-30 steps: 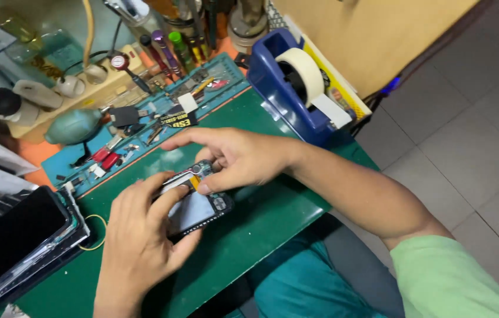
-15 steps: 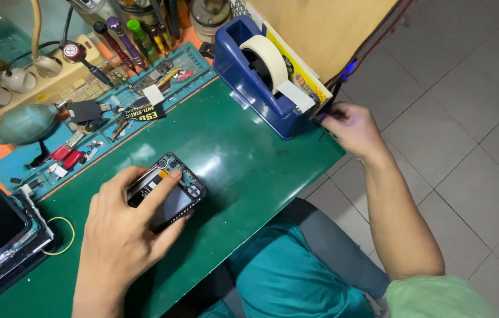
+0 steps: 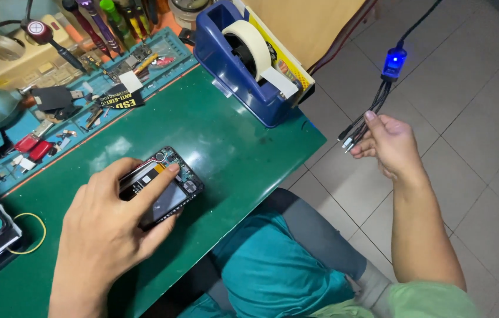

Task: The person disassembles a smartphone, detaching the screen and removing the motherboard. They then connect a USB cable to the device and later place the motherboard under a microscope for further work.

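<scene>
My left hand (image 3: 105, 235) is pinning one opened phone (image 3: 164, 187), back cover off and boards showing, flat on the green mat (image 3: 231, 147). My right hand (image 3: 389, 144), out at three o'clock, is pinching one multi-plug cable (image 3: 373, 109) with a glowing blue hub. One blue tape dispenser (image 3: 243, 65) is sitting at twelve o'clock.

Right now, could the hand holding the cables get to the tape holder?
Probably yes. The right hand holds the cable bundle out past the table edge, and nothing stands between it and the blue tape dispenser, but its fingers are busy.
</scene>
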